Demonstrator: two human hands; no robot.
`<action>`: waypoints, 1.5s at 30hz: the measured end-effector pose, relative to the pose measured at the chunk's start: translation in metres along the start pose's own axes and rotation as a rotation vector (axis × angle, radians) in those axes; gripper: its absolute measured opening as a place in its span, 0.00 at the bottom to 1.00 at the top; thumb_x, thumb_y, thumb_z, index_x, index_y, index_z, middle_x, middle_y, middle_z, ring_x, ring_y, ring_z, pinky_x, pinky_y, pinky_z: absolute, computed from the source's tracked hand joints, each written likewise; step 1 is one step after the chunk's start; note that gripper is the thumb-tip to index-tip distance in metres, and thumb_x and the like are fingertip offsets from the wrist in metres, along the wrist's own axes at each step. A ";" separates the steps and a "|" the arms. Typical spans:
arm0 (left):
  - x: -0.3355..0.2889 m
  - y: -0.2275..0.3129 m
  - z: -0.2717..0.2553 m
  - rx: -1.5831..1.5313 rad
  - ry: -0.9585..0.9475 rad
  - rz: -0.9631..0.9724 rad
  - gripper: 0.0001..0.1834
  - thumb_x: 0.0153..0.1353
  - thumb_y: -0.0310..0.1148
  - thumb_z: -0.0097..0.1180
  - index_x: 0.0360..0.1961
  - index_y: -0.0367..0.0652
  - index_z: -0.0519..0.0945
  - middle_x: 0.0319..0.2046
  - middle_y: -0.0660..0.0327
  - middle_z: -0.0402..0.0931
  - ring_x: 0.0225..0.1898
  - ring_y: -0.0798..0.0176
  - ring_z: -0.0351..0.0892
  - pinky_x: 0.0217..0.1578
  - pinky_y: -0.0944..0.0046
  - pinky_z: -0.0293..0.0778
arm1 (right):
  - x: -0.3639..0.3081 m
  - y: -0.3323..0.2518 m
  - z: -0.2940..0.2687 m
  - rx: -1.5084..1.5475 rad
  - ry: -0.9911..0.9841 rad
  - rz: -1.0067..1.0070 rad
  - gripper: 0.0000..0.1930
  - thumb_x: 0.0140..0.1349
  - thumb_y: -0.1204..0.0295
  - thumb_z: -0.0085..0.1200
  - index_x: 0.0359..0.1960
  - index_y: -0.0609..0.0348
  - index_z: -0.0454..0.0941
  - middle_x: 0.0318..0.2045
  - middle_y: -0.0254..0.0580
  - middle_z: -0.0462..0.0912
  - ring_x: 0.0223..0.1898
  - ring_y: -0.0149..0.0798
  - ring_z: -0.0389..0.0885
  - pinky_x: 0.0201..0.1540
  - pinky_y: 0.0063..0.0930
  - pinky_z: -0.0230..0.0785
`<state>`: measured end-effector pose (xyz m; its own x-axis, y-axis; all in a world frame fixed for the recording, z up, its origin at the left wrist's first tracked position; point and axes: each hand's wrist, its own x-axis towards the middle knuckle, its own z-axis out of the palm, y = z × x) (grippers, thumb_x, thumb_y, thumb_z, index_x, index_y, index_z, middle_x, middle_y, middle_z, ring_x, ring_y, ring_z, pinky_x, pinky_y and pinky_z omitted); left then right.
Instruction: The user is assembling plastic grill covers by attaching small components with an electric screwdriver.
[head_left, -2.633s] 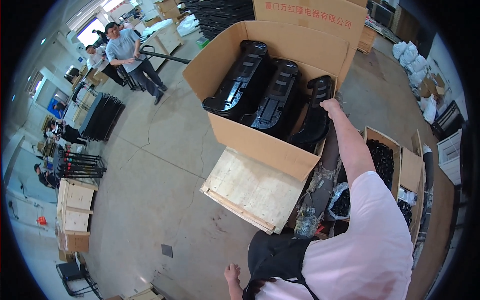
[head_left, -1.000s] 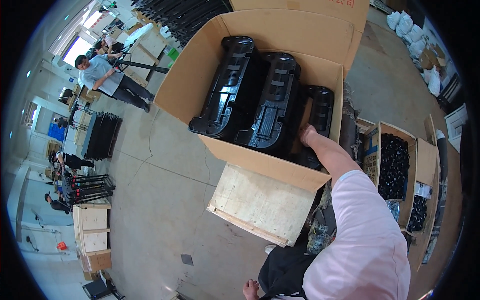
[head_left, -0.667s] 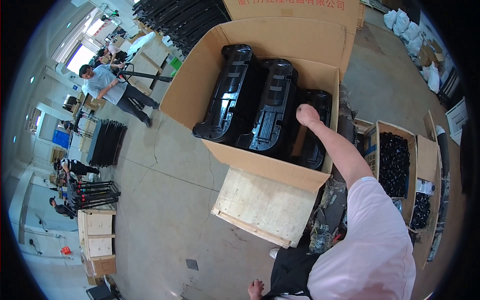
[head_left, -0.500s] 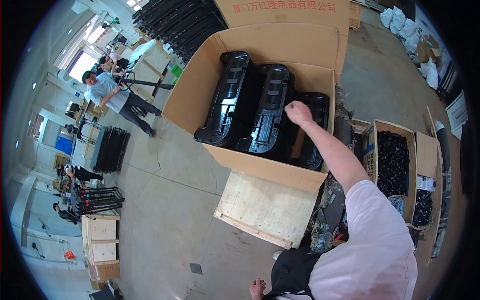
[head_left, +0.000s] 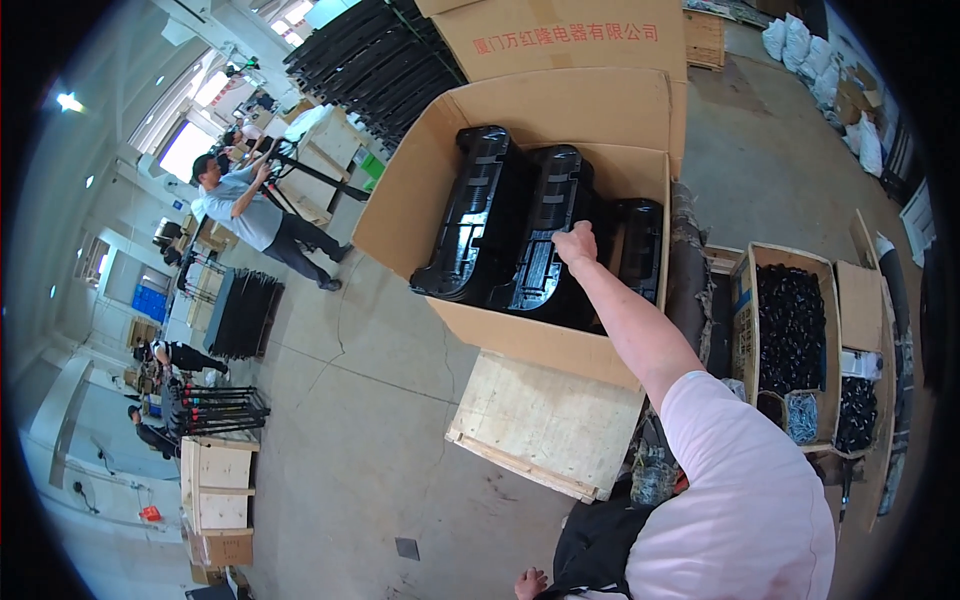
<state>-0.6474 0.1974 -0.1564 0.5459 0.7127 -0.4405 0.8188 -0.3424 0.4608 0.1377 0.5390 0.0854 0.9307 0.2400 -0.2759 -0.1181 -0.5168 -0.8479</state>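
My right hand is over the middle glossy black plastic housing, at its right side. Its fingers are closed; whether they grip the housing or anything else is hidden. This housing stands upright in a large open cardboard box, between a left black housing and a right one that sits lower. Low in the picture, my left hand hangs beside my body, away from the box. Its fingers are loosely bent and a little apart, with nothing visible in them.
Under the box's near side is a wooden board. To the right stand a wrapped roll and a wooden crate of small black parts. Black lengths are stacked behind. At left a co-worker holds a black frame.
My right hand has shifted left and slightly down, from the gap beside the right housing onto the middle one. The co-worker has turned and raised the black frame. The view has shifted slightly.
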 end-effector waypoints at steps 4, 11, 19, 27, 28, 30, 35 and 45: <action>-0.032 -0.004 -0.002 0.032 -0.117 -0.073 0.19 0.70 0.40 0.56 0.50 0.32 0.80 0.43 0.52 0.87 0.38 0.57 0.87 0.39 0.58 0.81 | -0.015 -0.022 0.026 0.092 -0.104 0.010 0.27 0.56 0.60 0.66 0.53 0.67 0.80 0.55 0.61 0.85 0.59 0.59 0.83 0.62 0.45 0.74; -0.057 0.073 0.017 -0.812 0.193 -0.808 0.14 0.75 0.40 0.51 0.48 0.43 0.82 0.43 0.57 0.85 0.41 0.61 0.83 0.43 0.58 0.80 | 0.047 0.001 0.006 0.400 -0.057 -0.081 0.17 0.48 0.66 0.65 0.34 0.71 0.87 0.34 0.55 0.89 0.39 0.50 0.89 0.45 0.42 0.77; -0.017 0.106 -0.034 -0.840 0.352 -0.769 0.26 0.70 0.46 0.55 0.54 0.33 0.83 0.41 0.53 0.88 0.42 0.59 0.87 0.48 0.58 0.80 | 0.020 -0.010 -0.160 0.855 -0.466 -0.130 0.23 0.61 0.66 0.68 0.54 0.69 0.84 0.46 0.47 0.89 0.44 0.42 0.89 0.53 0.37 0.80; 0.037 0.234 -0.173 -0.813 0.481 -0.062 0.27 0.76 0.45 0.53 0.64 0.34 0.77 0.59 0.48 0.81 0.60 0.54 0.79 0.62 0.56 0.74 | -0.135 0.015 -0.282 0.395 -0.590 -0.479 0.31 0.71 0.54 0.58 0.67 0.65 0.73 0.61 0.52 0.79 0.61 0.44 0.79 0.63 0.37 0.73; 0.041 0.259 -0.185 -0.833 0.461 -0.021 0.26 0.76 0.43 0.54 0.64 0.33 0.76 0.58 0.48 0.81 0.60 0.54 0.79 0.62 0.56 0.74 | -0.164 0.019 -0.292 0.302 -0.579 -0.514 0.31 0.72 0.54 0.58 0.67 0.67 0.72 0.62 0.53 0.78 0.60 0.46 0.80 0.64 0.38 0.72; 0.040 0.302 -0.196 -0.964 0.442 0.203 0.27 0.74 0.42 0.56 0.66 0.34 0.72 0.57 0.48 0.79 0.58 0.55 0.80 0.59 0.56 0.76 | -0.228 0.034 -0.306 0.067 -0.541 -0.708 0.32 0.74 0.55 0.57 0.68 0.69 0.71 0.63 0.56 0.78 0.62 0.49 0.79 0.67 0.38 0.69; -0.013 0.391 -0.186 -1.317 0.250 0.276 0.62 0.58 0.53 0.73 0.80 0.38 0.45 0.71 0.42 0.62 0.70 0.50 0.67 0.68 0.53 0.68 | -0.339 0.126 -0.298 -0.307 -0.697 -1.100 0.25 0.73 0.68 0.58 0.67 0.71 0.72 0.60 0.54 0.81 0.60 0.47 0.79 0.65 0.37 0.67; -0.097 0.396 -0.096 -1.840 0.243 0.120 0.64 0.60 0.50 0.71 0.79 0.33 0.38 0.71 0.46 0.61 0.72 0.54 0.62 0.74 0.54 0.57 | -0.540 0.207 -0.370 -0.720 -0.909 -0.995 0.41 0.61 0.51 0.71 0.72 0.55 0.68 0.69 0.56 0.71 0.69 0.58 0.70 0.68 0.51 0.67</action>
<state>-0.3929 0.0516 0.1431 0.4090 0.8557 -0.3171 -0.5062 0.5019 0.7014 -0.2615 -0.0018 0.2268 -0.0242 0.9886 -0.1488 0.8449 -0.0593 -0.5316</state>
